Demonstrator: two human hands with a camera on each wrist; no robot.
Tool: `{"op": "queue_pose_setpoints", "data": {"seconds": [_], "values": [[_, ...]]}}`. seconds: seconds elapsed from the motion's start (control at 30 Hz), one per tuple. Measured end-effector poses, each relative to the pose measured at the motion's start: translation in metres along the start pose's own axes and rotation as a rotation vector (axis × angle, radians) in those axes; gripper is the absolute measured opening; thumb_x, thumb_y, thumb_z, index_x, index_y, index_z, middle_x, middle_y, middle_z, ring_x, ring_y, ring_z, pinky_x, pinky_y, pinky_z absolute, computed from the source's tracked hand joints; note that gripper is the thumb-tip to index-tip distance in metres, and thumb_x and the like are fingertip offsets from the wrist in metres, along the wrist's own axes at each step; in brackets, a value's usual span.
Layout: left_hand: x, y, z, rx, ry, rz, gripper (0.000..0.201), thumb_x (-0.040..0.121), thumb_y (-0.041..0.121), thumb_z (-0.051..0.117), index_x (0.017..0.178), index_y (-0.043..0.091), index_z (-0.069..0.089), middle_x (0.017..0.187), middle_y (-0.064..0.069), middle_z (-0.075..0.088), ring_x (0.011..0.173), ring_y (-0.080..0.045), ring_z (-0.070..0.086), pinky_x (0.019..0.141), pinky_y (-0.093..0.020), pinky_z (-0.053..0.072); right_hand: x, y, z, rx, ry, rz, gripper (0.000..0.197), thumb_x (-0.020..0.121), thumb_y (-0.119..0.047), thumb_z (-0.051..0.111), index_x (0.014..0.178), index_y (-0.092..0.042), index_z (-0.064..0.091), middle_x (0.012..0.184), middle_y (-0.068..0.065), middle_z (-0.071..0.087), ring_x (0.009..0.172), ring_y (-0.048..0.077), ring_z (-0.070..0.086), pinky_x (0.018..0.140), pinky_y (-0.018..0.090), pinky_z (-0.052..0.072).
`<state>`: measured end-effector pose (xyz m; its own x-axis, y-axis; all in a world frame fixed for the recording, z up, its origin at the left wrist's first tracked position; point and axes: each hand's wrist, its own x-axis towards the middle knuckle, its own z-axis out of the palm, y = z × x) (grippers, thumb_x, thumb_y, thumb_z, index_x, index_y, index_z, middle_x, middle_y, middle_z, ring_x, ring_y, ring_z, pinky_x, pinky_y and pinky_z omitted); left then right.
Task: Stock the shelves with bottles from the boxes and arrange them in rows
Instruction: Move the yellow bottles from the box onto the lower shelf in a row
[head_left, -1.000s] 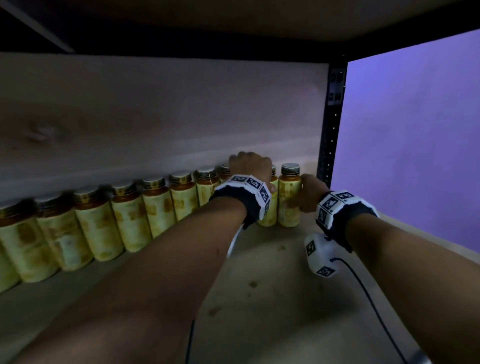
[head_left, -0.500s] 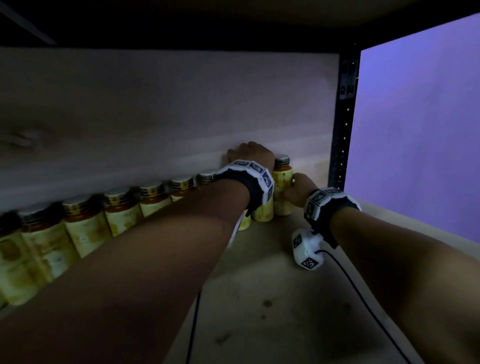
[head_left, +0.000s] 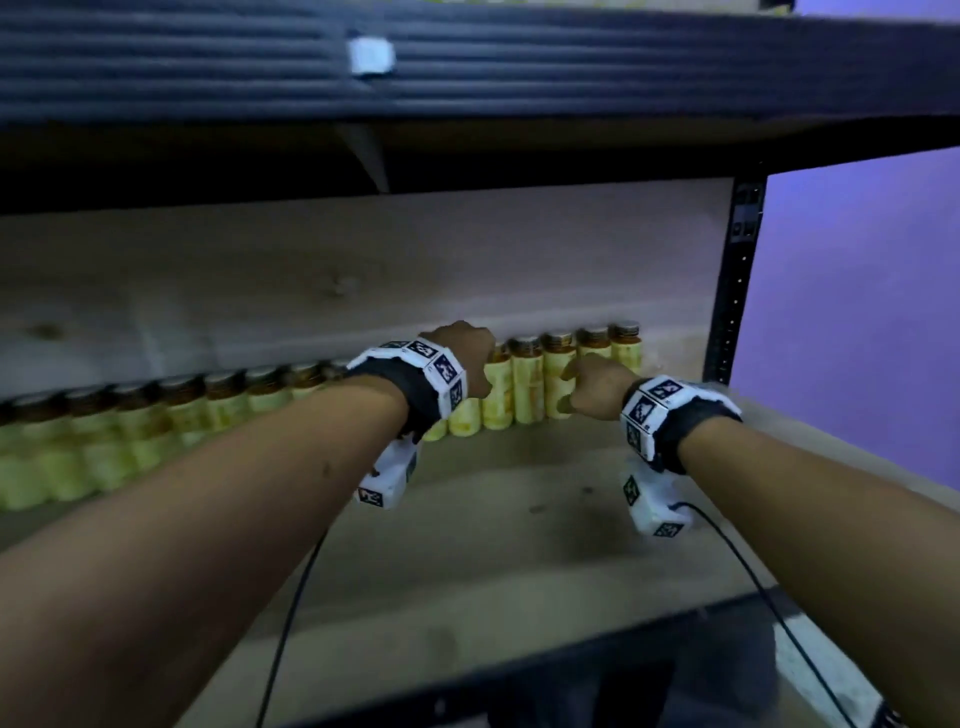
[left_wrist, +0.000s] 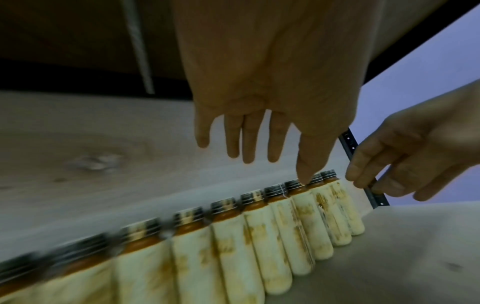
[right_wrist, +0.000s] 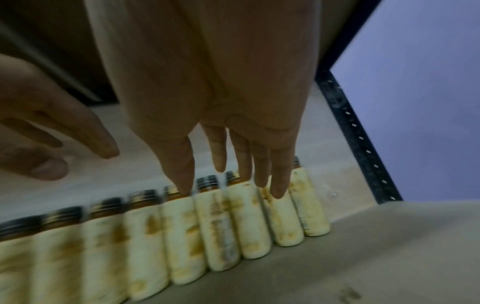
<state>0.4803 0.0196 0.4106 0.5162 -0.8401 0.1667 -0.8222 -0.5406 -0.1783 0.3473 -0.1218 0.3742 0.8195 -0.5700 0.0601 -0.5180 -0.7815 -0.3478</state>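
Note:
A long row of bottles (head_left: 524, 387) with pale yellow labels, amber necks and dark ribbed caps stands along the wooden back panel of the shelf (head_left: 467, 519); the same row of bottles (left_wrist: 259, 230) shows in the left wrist view, and the row of bottles (right_wrist: 228, 222) in the right wrist view. My left hand (head_left: 462, 358) hovers in front of the row, fingers straight and spread, holding nothing. My right hand (head_left: 592, 387) hangs just short of the right end of the row, fingers loose and empty. Both hands (left_wrist: 244, 142) (right_wrist: 241, 170) are apart from the bottles.
A dark metal shelf beam (head_left: 467, 62) runs overhead with a small white tag on it. A black perforated upright post (head_left: 732, 291) bounds the shelf at the right, with a purple wall (head_left: 857, 312) beyond. Cables trail from my wrist cameras across the bare shelf board.
Both hands have let go of the bottles at the right end and drawn back toward me. My head has pulled back and up, so the upper shelf beam now shows.

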Motion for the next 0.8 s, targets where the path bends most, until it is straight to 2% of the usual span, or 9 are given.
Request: {"op": "queue_pose_setpoints", "data": {"seconds": [0.1, 0.17, 0.23, 0.33, 0.4, 0.53, 0.63, 0.7, 0.8], "values": [[-0.071, -0.012, 0.0, -0.068, -0.096, 0.036, 0.025, 0.08, 0.029, 0.071, 0.101, 0.023, 0.06, 0.089, -0.009, 0.055, 0.077, -0.027, 0.052, 0.065, -0.029, 0.04, -0.045, -0.047, 0.01, -0.057, -0.073, -0.143, 0.048, 0.092, -0.024, 0.064, 0.136, -0.01, 0.052, 0.138, 0.01, 0.052, 0.122, 0.028, 0.053, 0.097, 0.035, 0.048], [-0.12, -0.019, 0.002, -0.174, -0.211, 0.022, 0.029, 0.084, 0.03, 0.072, 0.108, 0.015, 0.067, 0.091, -0.005, 0.064, 0.078, -0.021, 0.057, 0.067, -0.027, 0.044, -0.08, -0.074, 0.02, -0.051, -0.171, -0.219, 0.04, 0.092, -0.024, 0.065, 0.129, -0.011, 0.058, 0.125, 0.008, 0.061, 0.107, 0.024, 0.061, 0.084, 0.034, 0.054], [-0.169, -0.027, 0.005, -0.341, -0.385, -0.038, 0.028, 0.086, 0.029, 0.07, 0.105, 0.008, 0.068, 0.085, -0.004, 0.071, 0.074, -0.018, 0.067, 0.063, -0.028, 0.053, -0.114, -0.095, 0.034, 0.025, -0.298, -0.248, 0.029, 0.093, -0.019, 0.063, 0.119, -0.008, 0.064, 0.102, 0.006, 0.07, 0.088, 0.02, 0.069, 0.068, 0.029, 0.057], [-0.237, -0.035, 0.021, -0.559, -0.625, -0.05, 0.023, 0.087, 0.028, 0.07, 0.093, 0.006, 0.07, 0.081, -0.01, 0.074, 0.073, -0.023, 0.072, 0.064, -0.031, 0.059, -0.163, -0.111, 0.062, 0.124, -0.493, -0.259, 0.017, 0.096, -0.011, 0.057, 0.105, 0.0, 0.065, 0.091, 0.008, 0.075, 0.084, 0.024, 0.073, 0.069, 0.032, 0.06], [-0.275, -0.036, 0.042, -0.641, -0.683, -0.059, 0.023, 0.086, 0.029, 0.07, 0.094, 0.007, 0.069, 0.082, -0.012, 0.074, 0.074, -0.024, 0.072, 0.067, -0.032, 0.059, -0.191, -0.117, 0.086, 0.145, -0.586, -0.269, 0.016, 0.097, -0.01, 0.056, 0.104, 0.003, 0.064, 0.089, 0.012, 0.074, 0.084, 0.027, 0.073, 0.072, 0.035, 0.06], [-0.328, -0.031, 0.11, -0.692, -0.755, -0.079, 0.032, 0.085, 0.035, 0.071, 0.102, 0.009, 0.068, 0.085, -0.008, 0.074, 0.077, -0.02, 0.072, 0.071, -0.034, 0.06, -0.233, -0.121, 0.144, 0.052, -0.718, -0.306, 0.013, 0.095, -0.014, 0.059, 0.101, -0.004, 0.066, 0.098, 0.014, 0.072, 0.087, 0.025, 0.072, 0.076, 0.034, 0.059], [-0.355, -0.019, 0.177, -0.688, -0.801, -0.099, 0.031, 0.085, 0.038, 0.07, 0.102, 0.012, 0.068, 0.085, -0.005, 0.072, 0.076, -0.019, 0.07, 0.07, -0.033, 0.059, -0.251, -0.114, 0.196, -0.034, -0.795, -0.344, 0.014, 0.093, -0.017, 0.062, 0.102, -0.008, 0.068, 0.098, 0.008, 0.072, 0.08, 0.017, 0.071, 0.067, 0.028, 0.058], [-0.371, -0.007, 0.224, -0.69, -0.83, -0.147, 0.03, 0.084, 0.036, 0.071, 0.102, 0.013, 0.069, 0.085, -0.004, 0.07, 0.072, -0.017, 0.066, 0.063, -0.03, 0.057, -0.258, -0.101, 0.236, -0.044, -0.834, -0.336, 0.014, 0.091, -0.014, 0.061, 0.102, -0.01, 0.069, 0.092, 0.002, 0.073, 0.073, 0.013, 0.069, 0.06, 0.025, 0.054], [-0.394, 0.02, 0.294, -0.719, -0.873, -0.22, 0.032, 0.087, 0.029, 0.069, 0.11, 0.008, 0.068, 0.083, -0.002, 0.065, 0.072, -0.018, 0.059, 0.062, -0.026, 0.049, -0.266, -0.074, 0.294, -0.033, -0.935, -0.291, 0.016, 0.089, -0.01, 0.059, 0.102, -0.009, 0.069, 0.085, -0.011, 0.071, 0.068, 0.008, 0.067, 0.064, 0.028, 0.056]]}}
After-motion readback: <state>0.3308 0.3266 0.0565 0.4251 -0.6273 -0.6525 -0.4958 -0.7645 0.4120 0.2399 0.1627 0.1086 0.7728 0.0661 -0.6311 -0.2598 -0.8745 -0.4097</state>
